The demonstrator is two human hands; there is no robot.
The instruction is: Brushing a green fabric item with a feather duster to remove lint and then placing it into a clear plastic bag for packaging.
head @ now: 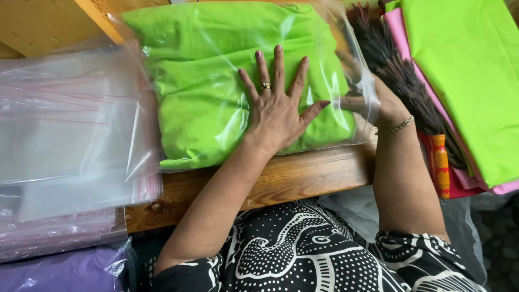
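Left hand (275,111) flat on bagged green cloth (211,81).

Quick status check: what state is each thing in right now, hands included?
Green cloth: folded, inside the clear bag.
Clear bag: filled, flat on the wooden table, right end being handled.
Left hand: open, fingers spread, pressing flat on the bag.
Right hand: at the bag's right end, partly hidden by plastic; grip unclear.
Empty bags: stacked flat.
Broom: lying down.
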